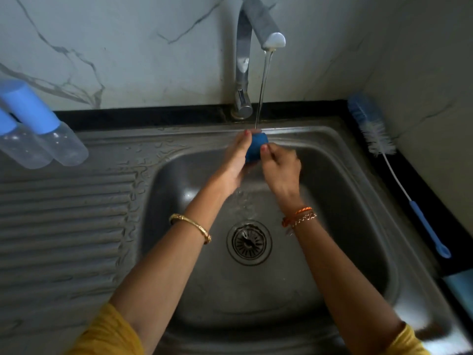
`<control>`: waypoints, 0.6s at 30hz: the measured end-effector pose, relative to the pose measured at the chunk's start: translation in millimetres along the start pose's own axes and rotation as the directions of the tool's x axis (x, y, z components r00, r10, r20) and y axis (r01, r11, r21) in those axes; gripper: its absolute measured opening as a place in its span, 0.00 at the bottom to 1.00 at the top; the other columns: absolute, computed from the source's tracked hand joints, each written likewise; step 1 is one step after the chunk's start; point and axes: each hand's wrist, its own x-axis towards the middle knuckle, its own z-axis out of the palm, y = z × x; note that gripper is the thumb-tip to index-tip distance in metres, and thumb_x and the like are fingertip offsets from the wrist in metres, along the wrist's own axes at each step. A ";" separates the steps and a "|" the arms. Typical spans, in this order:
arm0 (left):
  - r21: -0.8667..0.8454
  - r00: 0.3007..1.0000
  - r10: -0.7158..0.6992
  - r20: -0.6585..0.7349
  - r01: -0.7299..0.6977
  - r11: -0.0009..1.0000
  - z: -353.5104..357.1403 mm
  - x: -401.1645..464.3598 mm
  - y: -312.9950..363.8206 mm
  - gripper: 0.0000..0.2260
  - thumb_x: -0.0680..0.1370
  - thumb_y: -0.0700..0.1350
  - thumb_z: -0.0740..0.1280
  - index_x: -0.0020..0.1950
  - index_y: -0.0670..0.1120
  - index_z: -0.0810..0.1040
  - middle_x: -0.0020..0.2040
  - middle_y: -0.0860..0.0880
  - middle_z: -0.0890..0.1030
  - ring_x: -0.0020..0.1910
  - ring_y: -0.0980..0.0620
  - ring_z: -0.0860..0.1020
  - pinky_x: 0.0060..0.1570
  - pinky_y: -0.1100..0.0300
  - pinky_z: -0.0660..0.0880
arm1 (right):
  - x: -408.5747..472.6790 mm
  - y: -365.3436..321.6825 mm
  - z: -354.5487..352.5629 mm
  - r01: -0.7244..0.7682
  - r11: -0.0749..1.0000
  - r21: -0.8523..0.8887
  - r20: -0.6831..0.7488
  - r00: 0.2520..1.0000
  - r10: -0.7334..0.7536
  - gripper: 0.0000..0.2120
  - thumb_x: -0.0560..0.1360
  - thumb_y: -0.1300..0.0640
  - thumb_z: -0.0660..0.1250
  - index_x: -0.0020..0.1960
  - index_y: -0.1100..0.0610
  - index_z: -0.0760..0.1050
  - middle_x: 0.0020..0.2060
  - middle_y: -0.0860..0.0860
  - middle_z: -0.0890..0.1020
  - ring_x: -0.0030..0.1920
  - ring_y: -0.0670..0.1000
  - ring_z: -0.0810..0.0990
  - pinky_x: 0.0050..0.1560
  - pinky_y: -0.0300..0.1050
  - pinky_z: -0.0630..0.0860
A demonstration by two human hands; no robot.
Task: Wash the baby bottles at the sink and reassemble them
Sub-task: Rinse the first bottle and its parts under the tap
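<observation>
Blue cap (pixel 256 147) under tap (pixel 271 34) stream over sink (pixel 358 201), left hand (pixel 235 162) fingers curled round it, right hand (pixel 280 170) pinching its side, two bottles (pixel 51 134) on drainboard at left, brush (pixel 384 155) on right counter

Dark blue cap (pixel 257 147) between the hands, two clear bottles (pixel 46 147) with light blue caps (pixel 28 108), blue-and-white bristled brush (pixel 376 134) on a blue handle, dull grey steel sink (pixel 358 175) with ribbed drainboard, white grey-veined marble wall (pixel 128 47), black counter edge (pixel 153 115), mustard-yellow sleeves (pixel 107 334), gold bangle (pixel 190 226), orange thread bracelet (pixel 298 213).
</observation>
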 end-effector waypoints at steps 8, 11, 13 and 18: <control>0.087 0.935 -0.281 -0.215 0.305 0.948 -1.3 11.2 19.6 0.17 0.80 0.57 0.56 0.41 0.46 0.73 0.25 0.50 0.77 0.17 0.58 0.72 0.17 0.72 0.64 | 2.1 11.0 -22.8 0.597 0.707 -0.380 0.169 0.796 -0.581 0.09 0.74 0.54 0.64 0.40 0.57 0.79 0.35 0.52 0.82 0.45 0.59 0.75 0.44 0.44 0.54; 0.053 0.969 -0.222 -0.111 0.229 0.972 6.9 7.0 16.3 0.17 0.80 0.58 0.54 0.47 0.46 0.73 0.32 0.49 0.80 0.27 0.57 0.77 0.22 0.68 0.71 | 4.4 5.2 -13.6 0.316 0.912 -0.260 -0.027 0.942 -0.334 0.10 0.76 0.55 0.62 0.44 0.58 0.80 0.38 0.57 0.82 0.50 0.60 0.74 0.48 0.46 0.60; 0.044 0.997 0.040 -0.065 -0.037 0.998 12.9 3.4 5.1 0.09 0.81 0.50 0.54 0.52 0.49 0.71 0.47 0.49 0.77 0.42 0.55 0.76 0.34 0.65 0.75 | 5.6 -10.9 -2.7 0.056 0.998 -0.001 -0.083 0.995 -0.056 0.12 0.79 0.55 0.60 0.48 0.59 0.80 0.43 0.59 0.82 0.52 0.60 0.76 0.55 0.52 0.69; -0.149 0.983 -0.076 -0.167 0.052 0.988 7.2 2.9 12.9 0.13 0.81 0.50 0.55 0.44 0.47 0.75 0.37 0.48 0.80 0.36 0.54 0.77 0.32 0.65 0.75 | -4.2 -14.5 -8.8 0.371 0.920 -0.124 0.086 0.928 -0.362 0.13 0.78 0.54 0.60 0.48 0.60 0.80 0.39 0.60 0.81 0.45 0.61 0.77 0.47 0.53 0.73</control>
